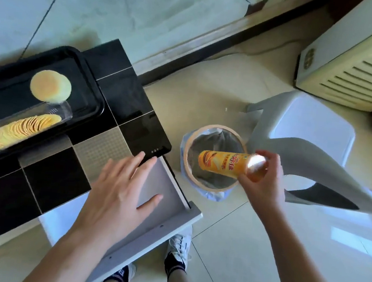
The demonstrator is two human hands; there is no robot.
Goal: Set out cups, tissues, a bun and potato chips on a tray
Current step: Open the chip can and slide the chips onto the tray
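Right hand grips chip can directly over bin; left hand open, splayed, left of bin over drawer.

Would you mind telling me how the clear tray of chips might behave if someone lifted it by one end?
The clear chip tray looks thin, so it would probably flex. Its open top suggests the stacked chips could slide out if tilted. They look fragile and light.

Black tray on table: round bun; chips stacked in clear sleeve overhanging rim.
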